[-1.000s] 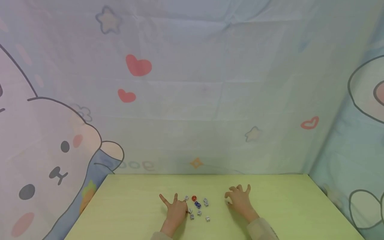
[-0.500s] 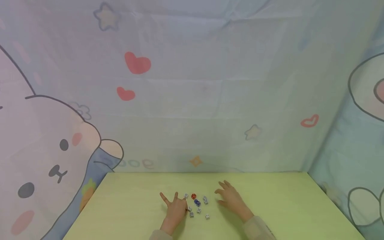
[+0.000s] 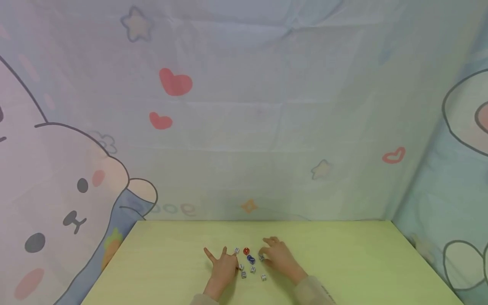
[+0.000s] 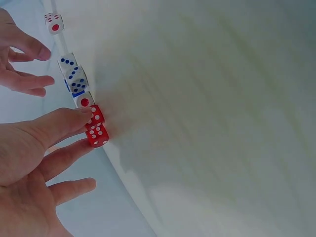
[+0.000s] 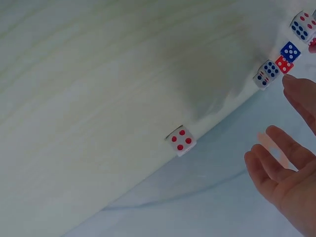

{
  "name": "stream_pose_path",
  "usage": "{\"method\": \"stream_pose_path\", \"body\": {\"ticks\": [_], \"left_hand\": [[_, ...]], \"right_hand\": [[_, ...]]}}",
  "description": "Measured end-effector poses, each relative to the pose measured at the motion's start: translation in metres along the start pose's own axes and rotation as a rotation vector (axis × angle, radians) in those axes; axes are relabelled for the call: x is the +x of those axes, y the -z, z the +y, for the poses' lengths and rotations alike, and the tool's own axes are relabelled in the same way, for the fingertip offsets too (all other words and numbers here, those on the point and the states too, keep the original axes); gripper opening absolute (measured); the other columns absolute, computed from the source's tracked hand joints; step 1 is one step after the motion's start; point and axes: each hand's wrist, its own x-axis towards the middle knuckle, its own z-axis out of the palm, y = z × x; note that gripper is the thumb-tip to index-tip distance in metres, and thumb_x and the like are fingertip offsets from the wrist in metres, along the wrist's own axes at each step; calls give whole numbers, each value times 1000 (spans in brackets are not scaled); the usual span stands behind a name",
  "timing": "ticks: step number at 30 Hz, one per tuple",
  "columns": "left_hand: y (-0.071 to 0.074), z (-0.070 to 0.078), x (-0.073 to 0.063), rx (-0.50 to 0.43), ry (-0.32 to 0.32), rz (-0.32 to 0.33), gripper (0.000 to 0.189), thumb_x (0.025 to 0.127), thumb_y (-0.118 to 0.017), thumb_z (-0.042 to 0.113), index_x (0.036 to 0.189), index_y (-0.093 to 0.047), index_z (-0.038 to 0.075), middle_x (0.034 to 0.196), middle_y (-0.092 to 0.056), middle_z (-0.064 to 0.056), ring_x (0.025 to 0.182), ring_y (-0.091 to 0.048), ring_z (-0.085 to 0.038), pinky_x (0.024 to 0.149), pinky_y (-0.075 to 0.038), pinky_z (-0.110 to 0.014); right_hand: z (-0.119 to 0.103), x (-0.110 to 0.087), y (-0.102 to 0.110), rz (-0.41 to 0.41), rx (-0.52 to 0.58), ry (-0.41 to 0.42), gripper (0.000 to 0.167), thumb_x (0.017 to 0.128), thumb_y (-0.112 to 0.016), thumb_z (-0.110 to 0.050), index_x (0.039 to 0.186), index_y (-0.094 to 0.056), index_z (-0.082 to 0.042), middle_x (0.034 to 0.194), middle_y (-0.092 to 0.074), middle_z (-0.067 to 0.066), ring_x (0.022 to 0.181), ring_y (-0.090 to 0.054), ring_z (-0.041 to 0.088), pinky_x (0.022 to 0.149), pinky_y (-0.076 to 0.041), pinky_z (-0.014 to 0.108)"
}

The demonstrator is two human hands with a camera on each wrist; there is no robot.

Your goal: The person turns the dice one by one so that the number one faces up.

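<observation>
Low on the yellow table, my left hand point(image 3: 224, 271) pinches a red die point(image 4: 98, 136) between thumb and index finger. Another red die point(image 4: 95, 113) sits against it, partly under the thumb; the other fingers spread. My right hand point(image 3: 281, 256) reaches in from the right, its fingertips around a white die point(image 3: 261, 257). In the right wrist view its thumb and fingers are apart, with no die between them. Between the hands lie blue dice point(image 3: 250, 259), a red die point(image 3: 246, 251) and several white dice point(image 3: 253, 269), loosely scattered.
A white die point(image 3: 264, 277) lies nearest the person, and another white die point(image 3: 237, 250) sits by the left fingertips. The table point(image 3: 171, 254) runs back to a hanging cloth point(image 3: 267, 127) printed with hearts, stars and a rabbit.
My right hand has moved left, from beside the group of dice to the white die at its right edge. The left hand stays in place.
</observation>
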Motion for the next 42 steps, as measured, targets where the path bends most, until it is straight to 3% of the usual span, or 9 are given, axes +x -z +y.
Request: {"method": "stream_pose_path", "body": {"ticks": [8,20,26,35,42], "left_hand": [[0,-1,-1,5,3,-4,10,68,-69,12,62,-67,19,105,-68,-2,114,-51,-37,84,-6,-83],[-3,-7,-1,2,-68,24,9,67,-71,12,64,-69,20,113,-64,-2,117,-46,-43,80,-5,-84],[-2,-6,-1,10,-61,12,7,67,-71,12,64,-68,18,119,-61,-4,121,-41,-44,81,-6,-84],[1,-4,2,34,-54,40,5,67,-71,15,65,-67,17,121,-59,-4,123,-39,-43,83,-7,-83],[-1,-2,-1,29,-31,-7,7,66,-71,15,62,-67,19,119,-61,-2,124,-39,-41,83,-7,-83]], "right_hand": [[-5,2,-5,-4,2,-17,17,68,-72,-17,84,-68,-20,116,-60,14,105,-52,35,81,-47,51],[-2,-4,0,8,18,-54,13,66,-72,-14,79,-69,-17,116,-59,15,105,-51,38,78,-45,52],[5,-10,2,-24,34,-78,7,70,-70,-17,77,-70,-16,118,-58,15,106,-50,41,78,-44,55],[11,-11,8,-4,77,-101,7,70,-69,-18,76,-70,-17,117,-57,17,105,-49,44,76,-44,56],[12,-15,7,-19,97,-109,9,71,-68,-17,79,-70,-16,117,-57,18,104,-49,44,76,-43,59]]}}
